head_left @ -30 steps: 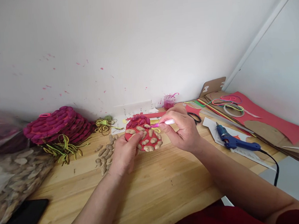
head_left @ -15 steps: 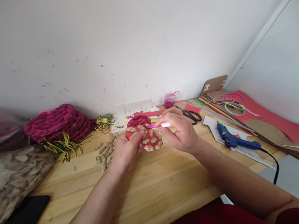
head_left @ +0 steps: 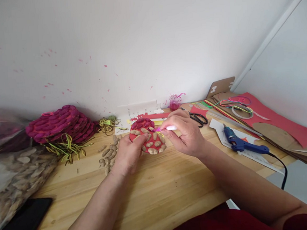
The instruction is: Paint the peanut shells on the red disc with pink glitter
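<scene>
My left hand [head_left: 129,151] grips the left edge of a red disc [head_left: 146,144] covered in peanut shells, its thumb on the front. Shells along the disc's upper part are painted magenta; the lower ones are bare tan. My right hand [head_left: 185,133] pinches a paintbrush [head_left: 171,127] with a white handle, and its magenta tip touches the shells near the disc's right side. A yellow cord loop shows by the brush tip. Loose peanut shells [head_left: 109,153] lie on the wooden table [head_left: 158,184] beside my left hand.
Magenta-painted discs [head_left: 56,125] are stacked at left, near yellow-green cords [head_left: 69,149] and a bag of shells [head_left: 23,173]. A paint cup [head_left: 175,103] stands by the wall. Black scissors [head_left: 199,118], a blue glue gun [head_left: 239,144] with a cable, and cardboard sheets [head_left: 272,129] are at right.
The view has shifted very slightly. Both hands keep their grips, and the brush tip stays at nearly the same spot on the disc.
</scene>
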Motion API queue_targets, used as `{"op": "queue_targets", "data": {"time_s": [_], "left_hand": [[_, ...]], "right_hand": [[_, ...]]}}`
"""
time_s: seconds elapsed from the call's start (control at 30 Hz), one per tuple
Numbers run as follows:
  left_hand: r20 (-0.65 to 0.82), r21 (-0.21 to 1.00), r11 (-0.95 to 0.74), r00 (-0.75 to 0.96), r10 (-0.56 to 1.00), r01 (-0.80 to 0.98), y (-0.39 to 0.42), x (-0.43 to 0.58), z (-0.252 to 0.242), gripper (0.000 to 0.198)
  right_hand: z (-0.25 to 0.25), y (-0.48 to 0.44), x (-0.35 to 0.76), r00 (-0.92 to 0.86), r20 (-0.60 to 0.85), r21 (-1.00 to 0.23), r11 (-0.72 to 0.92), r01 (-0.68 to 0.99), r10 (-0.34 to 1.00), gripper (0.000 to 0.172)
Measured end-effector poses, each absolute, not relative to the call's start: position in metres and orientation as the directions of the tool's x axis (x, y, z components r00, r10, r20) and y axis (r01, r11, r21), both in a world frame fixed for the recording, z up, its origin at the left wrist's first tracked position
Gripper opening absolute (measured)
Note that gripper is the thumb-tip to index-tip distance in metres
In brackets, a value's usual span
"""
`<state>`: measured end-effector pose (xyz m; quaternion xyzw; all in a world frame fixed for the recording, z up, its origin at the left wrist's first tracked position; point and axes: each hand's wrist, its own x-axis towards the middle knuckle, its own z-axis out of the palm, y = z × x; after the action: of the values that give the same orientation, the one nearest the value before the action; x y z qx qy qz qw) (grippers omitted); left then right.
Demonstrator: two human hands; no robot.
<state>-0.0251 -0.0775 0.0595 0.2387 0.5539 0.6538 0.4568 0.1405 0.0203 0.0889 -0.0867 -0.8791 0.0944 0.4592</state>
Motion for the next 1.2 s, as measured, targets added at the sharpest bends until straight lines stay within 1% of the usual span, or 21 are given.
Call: {"op": "queue_targets", "data": {"time_s": [0.13, 0.27, 0.4, 0.57, 0.73, 0.83, 0.93, 1.1, 1.2], "left_hand": [[-0.220, 0.931, 0.049, -0.450, 0.865, -0.361, -0.077, -0.025, 0.058, 0.034], [-0.241, 0.929, 0.062, -0.467, 0.851, -0.365, -0.077, -0.027, 0.056, 0.031], [-0.236, 0.931, 0.065, -0.454, 0.859, -0.360, -0.077, -0.028, 0.056, 0.030], [-0.244, 0.929, 0.072, -0.453, 0.857, -0.363, -0.077, -0.028, 0.056, 0.031], [-0.222, 0.933, 0.053, -0.452, 0.864, -0.357, -0.077, -0.026, 0.058, 0.030], [-0.219, 0.932, 0.051, -0.445, 0.868, -0.360, -0.078, -0.026, 0.059, 0.031], [-0.226, 0.929, 0.053, -0.449, 0.864, -0.366, -0.077, -0.025, 0.059, 0.032], [-0.224, 0.930, 0.061, -0.429, 0.875, -0.363, -0.077, -0.026, 0.059, 0.033], [-0.246, 0.924, 0.073, -0.437, 0.865, -0.375, -0.078, -0.026, 0.058, 0.032]], "right_hand": [[0.089, 0.022, 0.140, -0.560, 0.788, -0.272, 0.961, 0.057, 0.256, 0.006], [0.091, 0.023, 0.141, -0.537, 0.802, -0.272, 0.960, 0.061, 0.261, 0.007], [0.092, 0.023, 0.141, -0.528, 0.808, -0.282, 0.958, 0.044, 0.263, 0.006], [0.092, 0.024, 0.141, -0.531, 0.802, -0.279, 0.958, 0.070, 0.272, 0.007], [0.092, 0.024, 0.142, -0.524, 0.808, -0.292, 0.956, 0.039, 0.269, 0.006], [0.091, 0.024, 0.142, -0.527, 0.799, -0.297, 0.952, 0.072, 0.289, 0.007], [0.090, 0.025, 0.142, -0.481, 0.823, -0.288, 0.952, 0.108, 0.303, 0.006], [0.089, 0.028, 0.143, -0.508, 0.795, -0.352, 0.934, 0.059, 0.332, 0.007], [0.088, 0.031, 0.144, -0.476, 0.800, -0.367, 0.926, 0.094, 0.365, 0.007]]}}
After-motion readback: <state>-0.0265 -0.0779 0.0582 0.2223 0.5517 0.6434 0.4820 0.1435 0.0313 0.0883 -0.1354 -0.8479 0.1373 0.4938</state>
